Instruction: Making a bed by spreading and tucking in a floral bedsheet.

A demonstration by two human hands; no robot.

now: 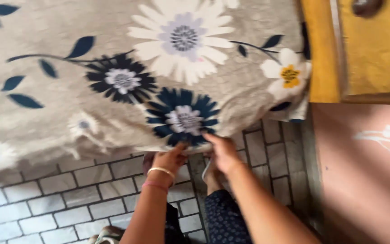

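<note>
Nearest the camera, two bare forearms reach forward over dark dotted trousers (224, 221) and a floor of small grey tiles (50, 203). The left hand (170, 160), with a gold bangle (161, 171) and a pink band at the wrist, has its fingers closed on the near hem of a beige bedsheet (113, 104) printed with white and dark blue flowers. Just beside it, the right hand (222, 151) pinches the same hem, fingers closed on the cloth below a dark blue flower. The bedsheet spreads away from the hands across most of the view, its near edge hanging over the tiles. Beyond its right corner stands yellow wooden furniture (371, 49), with a pink painted wall (362, 167) below it.
</note>
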